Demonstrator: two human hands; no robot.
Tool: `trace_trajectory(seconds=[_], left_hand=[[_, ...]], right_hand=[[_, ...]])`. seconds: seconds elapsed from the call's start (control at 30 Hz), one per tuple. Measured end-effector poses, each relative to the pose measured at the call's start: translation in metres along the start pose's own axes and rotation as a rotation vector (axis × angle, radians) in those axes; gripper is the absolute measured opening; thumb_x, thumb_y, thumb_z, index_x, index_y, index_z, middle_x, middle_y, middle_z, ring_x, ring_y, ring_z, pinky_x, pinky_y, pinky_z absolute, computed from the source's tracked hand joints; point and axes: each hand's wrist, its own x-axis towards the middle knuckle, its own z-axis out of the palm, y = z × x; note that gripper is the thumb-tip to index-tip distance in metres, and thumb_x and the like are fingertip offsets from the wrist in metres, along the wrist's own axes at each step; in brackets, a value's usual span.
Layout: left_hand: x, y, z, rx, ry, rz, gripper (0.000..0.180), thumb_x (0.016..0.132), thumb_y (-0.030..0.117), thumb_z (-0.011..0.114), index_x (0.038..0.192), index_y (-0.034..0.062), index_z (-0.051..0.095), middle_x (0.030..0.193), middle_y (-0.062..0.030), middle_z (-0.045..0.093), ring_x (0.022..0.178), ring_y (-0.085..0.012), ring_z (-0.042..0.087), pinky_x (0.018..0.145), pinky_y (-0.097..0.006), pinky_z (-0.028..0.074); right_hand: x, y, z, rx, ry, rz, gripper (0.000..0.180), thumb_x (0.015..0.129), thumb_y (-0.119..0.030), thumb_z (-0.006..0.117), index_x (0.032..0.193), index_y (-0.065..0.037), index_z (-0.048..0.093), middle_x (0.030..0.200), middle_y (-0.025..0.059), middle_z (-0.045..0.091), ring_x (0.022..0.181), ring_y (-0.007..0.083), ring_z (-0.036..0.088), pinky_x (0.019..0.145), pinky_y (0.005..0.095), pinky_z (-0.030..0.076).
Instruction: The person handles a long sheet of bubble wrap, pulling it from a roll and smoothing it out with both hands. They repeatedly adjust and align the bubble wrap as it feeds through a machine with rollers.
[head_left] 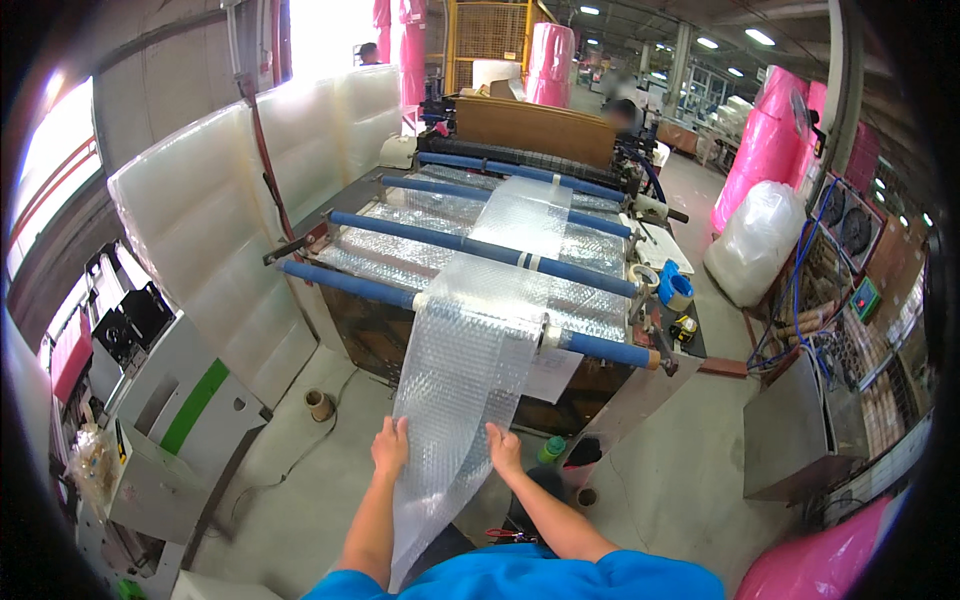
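Observation:
A long strip of clear bubble wrap point(465, 370) runs from a machine over blue rollers and hangs down toward me. My left hand point(390, 447) grips its left edge, thumb on top. On the opposite edge, my right hand point(503, 447) pinches the film between thumb and fingers. The strip lies stretched between both hands, and its loose end trails down past my left forearm. Just beyond my hands, the nearest blue roller point(345, 281) carries the strip between two collars. Another blue roller point(480, 247) crosses behind it.
Behind the rollers stands a brown board point(535, 130). Tall wrapped white stacks point(215, 200) line the left side. On the machine's right edge lie blue tape point(676, 287) and a tape measure point(684, 328). A green bottle point(551, 449) stands near my right hand, with a grey cabinet point(800, 430) farther right.

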Motion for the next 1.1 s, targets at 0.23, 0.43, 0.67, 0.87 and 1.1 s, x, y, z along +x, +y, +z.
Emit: trace_trajectory(seconds=[0.23,0.43,0.67,0.87,1.1], left_hand=[[0.055,0.06,-0.015,-0.105,0.019,-0.03,0.049,0.078,0.051,0.045,0.098,0.0064,0.044,0.086,-0.0223,0.058,0.084,-0.0387,0.054,0.071,-0.044,0.041],[0.06,0.079,-0.039,-0.305,-0.055,-0.099,0.075,0.051,0.055,0.071,0.101,0.0054,0.044,0.098,-0.0168,0.056,0.09,-0.0284,0.055,0.076,-0.036,0.042],[0.01,0.017,-0.037,-0.186,-0.21,-0.149,0.072,0.055,0.048,0.073,0.104,0.0032,0.046,0.098,-0.017,0.057,0.091,-0.0246,0.056,0.079,-0.035,0.042],[-0.011,0.062,-0.135,-0.366,-0.122,-0.01,0.039,0.065,0.03,0.07,0.09,0.0046,0.054,0.076,-0.0109,0.061,0.068,-0.0187,0.057,0.065,-0.032,0.044],[0.002,0.001,-0.065,-0.365,-0.015,0.027,0.038,0.068,0.032,0.067,0.09,0.0034,0.056,0.078,-0.0122,0.061,0.069,-0.0222,0.059,0.064,-0.033,0.045]], right_hand=[[0.054,-0.062,-0.016,-0.086,0.205,-0.082,0.047,0.079,-0.044,0.052,0.06,-0.001,0.054,0.053,0.0075,0.051,0.05,0.0164,0.049,0.052,0.0306,0.04],[0.031,-0.065,-0.014,0.12,0.171,0.049,0.038,0.076,-0.036,0.059,0.067,0.002,0.058,0.055,0.0074,0.054,0.053,0.0141,0.049,0.052,0.0302,0.039],[-0.038,-0.034,0.002,0.174,-0.115,0.261,0.033,0.078,-0.033,0.059,0.062,-0.005,0.054,0.054,-0.0016,0.047,0.049,0.006,0.042,0.046,0.0214,0.034],[-0.068,-0.128,-0.028,0.562,-0.229,0.285,0.031,0.08,-0.035,0.058,0.066,-0.007,0.054,0.058,-0.0017,0.048,0.052,0.006,0.043,0.046,0.0224,0.036],[-0.061,-0.062,-0.005,0.433,-0.151,0.266,0.033,0.08,-0.035,0.057,0.064,-0.008,0.052,0.058,-0.0014,0.047,0.05,0.0067,0.042,0.045,0.0222,0.037]])
